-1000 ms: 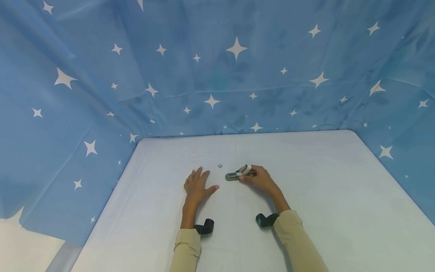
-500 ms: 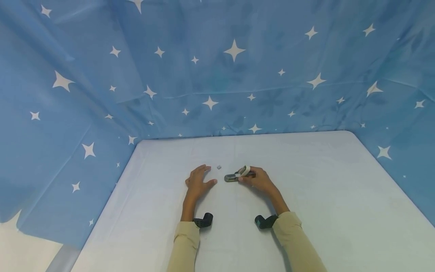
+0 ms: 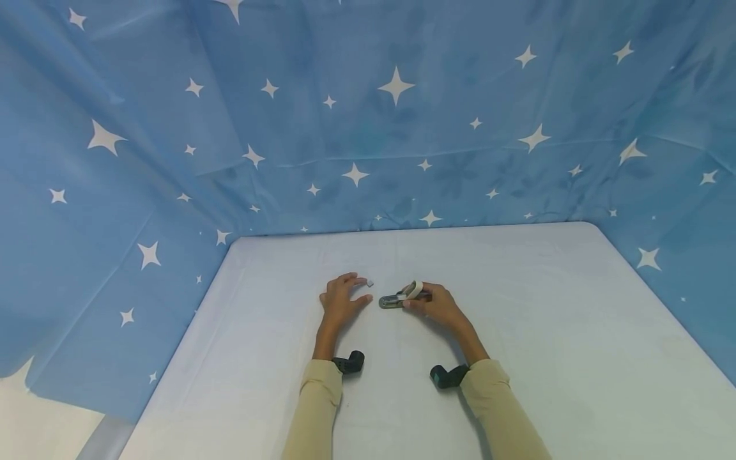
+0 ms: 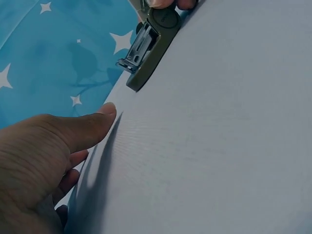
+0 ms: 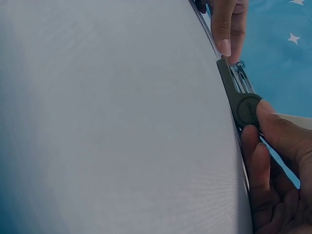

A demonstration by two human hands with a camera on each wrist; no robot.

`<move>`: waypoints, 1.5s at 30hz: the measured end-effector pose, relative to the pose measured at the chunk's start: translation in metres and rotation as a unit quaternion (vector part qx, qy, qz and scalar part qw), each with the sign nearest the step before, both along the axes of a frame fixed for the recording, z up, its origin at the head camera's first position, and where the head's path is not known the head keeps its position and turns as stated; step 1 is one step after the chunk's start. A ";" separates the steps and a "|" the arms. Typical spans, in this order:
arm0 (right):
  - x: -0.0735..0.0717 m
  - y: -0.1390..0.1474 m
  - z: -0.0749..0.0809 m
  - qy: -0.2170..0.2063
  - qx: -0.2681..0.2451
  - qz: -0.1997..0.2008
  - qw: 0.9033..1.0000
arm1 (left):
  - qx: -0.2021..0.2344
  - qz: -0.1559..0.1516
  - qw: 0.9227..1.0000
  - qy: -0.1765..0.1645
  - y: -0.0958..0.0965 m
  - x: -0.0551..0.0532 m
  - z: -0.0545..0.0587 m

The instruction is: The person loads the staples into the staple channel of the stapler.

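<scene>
My right hand (image 3: 444, 305) grips a small olive-green stapler (image 3: 391, 301) by its rear end. The pale top cover (image 3: 415, 290) is swung up, and in the left wrist view the metal magazine (image 4: 140, 48) lies exposed. Left of the stapler's front end, a tiny grey block (image 3: 370, 283), which looks like a short stick of staples, rests on the table. My left hand (image 3: 342, 301) is at its left, index fingertip right by the block, thumb apart and pointing toward the stapler. From the right wrist camera, the left fingers (image 5: 224, 29) appear just beyond the stapler's front.
A white-covered table (image 3: 535, 319) spreads under both hands. Behind it and at the sides hangs a blue curtain (image 3: 356, 128) with white stars. Each wrist wears a black camera, one on the left (image 3: 352, 363) and one on the right (image 3: 447, 377).
My left hand has moved forward and to the right, its fingers bending in toward the grey block. The right hand and stapler stay nearly where they were.
</scene>
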State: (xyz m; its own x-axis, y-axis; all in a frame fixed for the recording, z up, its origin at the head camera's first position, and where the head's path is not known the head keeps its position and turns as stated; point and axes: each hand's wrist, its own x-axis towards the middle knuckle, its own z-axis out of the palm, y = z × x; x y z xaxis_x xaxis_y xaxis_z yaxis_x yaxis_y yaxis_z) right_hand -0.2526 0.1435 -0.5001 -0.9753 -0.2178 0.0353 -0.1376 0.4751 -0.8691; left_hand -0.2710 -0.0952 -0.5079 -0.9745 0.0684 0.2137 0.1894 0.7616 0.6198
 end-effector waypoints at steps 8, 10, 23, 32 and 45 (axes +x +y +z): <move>-0.001 -0.001 -0.003 -0.003 0.014 -0.011 1.000 | -0.007 0.014 0.999 0.030 0.003 -0.004 -0.008; -0.001 -0.002 -0.002 -0.003 0.016 -0.013 1.000 | -0.014 0.018 0.999 0.029 0.003 -0.005 -0.008; -0.001 -0.001 -0.002 -0.001 0.018 -0.020 1.000 | -0.042 0.010 0.998 0.050 0.007 -0.012 -0.006; -0.001 -0.001 -0.003 -0.004 0.016 -0.021 1.000 | -0.047 0.015 0.997 0.052 0.009 -0.016 -0.007; -0.001 -0.001 -0.003 0.003 0.015 -0.017 1.000 | -0.026 0.040 0.997 0.058 0.011 -0.022 -0.010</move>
